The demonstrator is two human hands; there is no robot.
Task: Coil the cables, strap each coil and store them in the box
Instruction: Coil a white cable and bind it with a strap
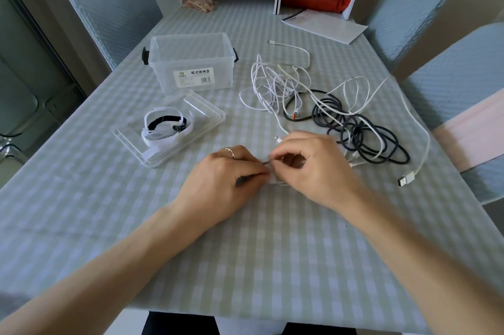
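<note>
Both hands meet mid-table: the left hand (229,171) and right hand (308,162) pinch a small white coil (275,180) between them. The cable tangle (327,108) lies beyond, nearer the right; the box (191,62) far-left.

Clear glossy plastic box (191,62), smooth checked tablecloth (245,253), textured cloth chair covers (109,1).

Bare cloth lies between box (191,62) and tangled cables (327,105); lid (169,130) flanks left.
</note>
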